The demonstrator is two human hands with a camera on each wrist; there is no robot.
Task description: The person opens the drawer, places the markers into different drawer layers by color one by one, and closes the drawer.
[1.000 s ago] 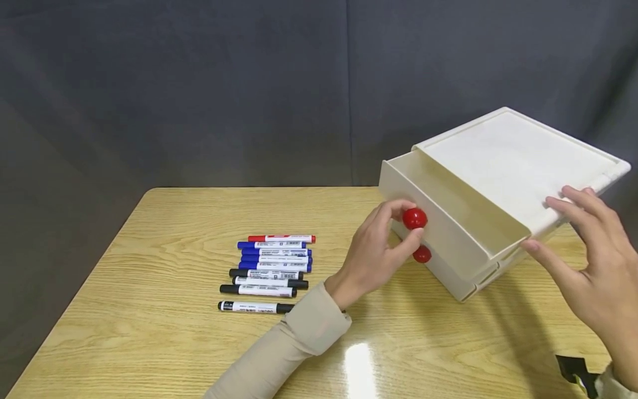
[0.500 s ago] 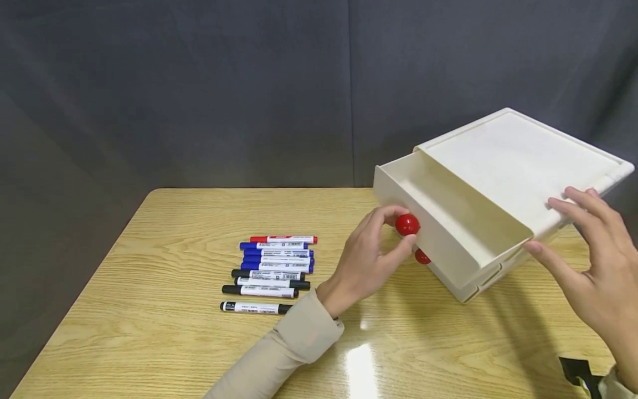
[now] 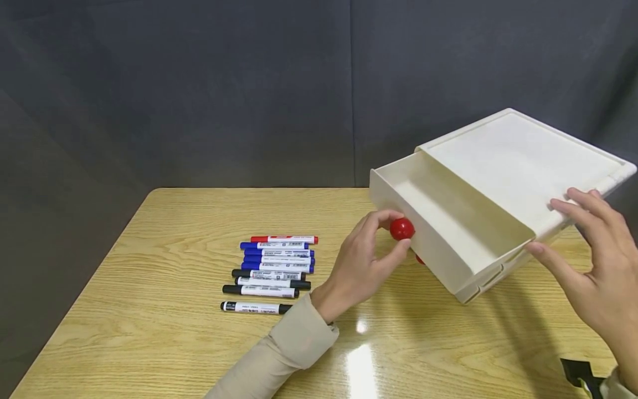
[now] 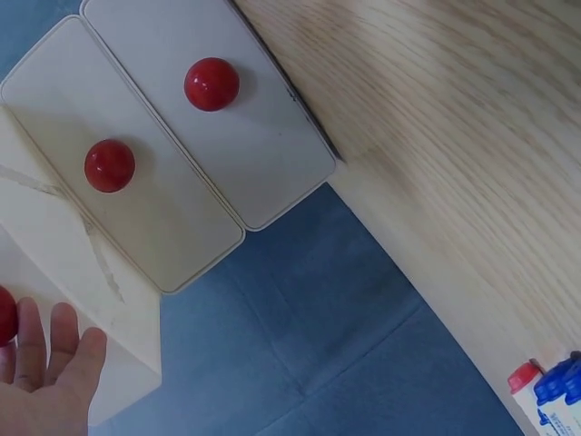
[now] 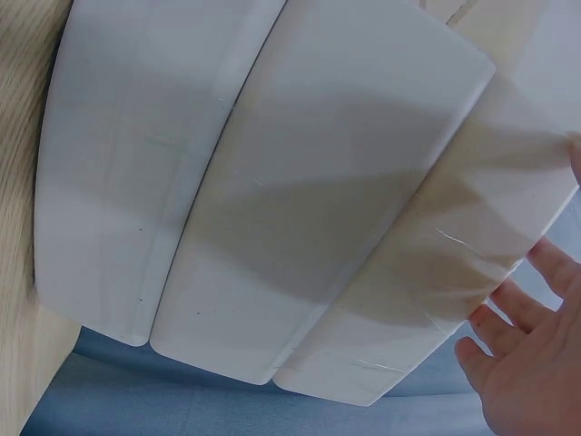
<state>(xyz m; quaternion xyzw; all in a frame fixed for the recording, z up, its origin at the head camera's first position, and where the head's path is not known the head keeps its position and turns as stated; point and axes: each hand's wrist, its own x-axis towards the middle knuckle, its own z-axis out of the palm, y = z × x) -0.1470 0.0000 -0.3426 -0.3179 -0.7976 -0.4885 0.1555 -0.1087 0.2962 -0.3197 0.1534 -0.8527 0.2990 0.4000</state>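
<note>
A white drawer cabinet (image 3: 523, 160) stands on the right of the table in the head view. Its top drawer (image 3: 423, 224) is pulled partway out, and the inside that shows is bare. My left hand (image 3: 355, 269) pinches that drawer's round red knob (image 3: 401, 228) between thumb and fingers. In the left wrist view two lower drawers stay closed, with a middle red knob (image 4: 109, 165) and a bottom red knob (image 4: 211, 84). Fingers spread, my right hand (image 3: 600, 260) rests on the cabinet's near top edge; in the right wrist view its fingertips meet the cabinet's side (image 5: 408, 282).
Left of my left arm, several markers lie in a row on the wooden table (image 3: 149, 288): a red marker (image 3: 284, 239) at the back, then blue markers (image 3: 279, 252), then black markers (image 3: 269, 282). A dark curtain (image 3: 224, 100) hangs behind the table.
My left hand has moved left and slightly toward me, drawing the top drawer further out of the cabinet. More of the drawer's inside shows. My right hand has barely moved.
</note>
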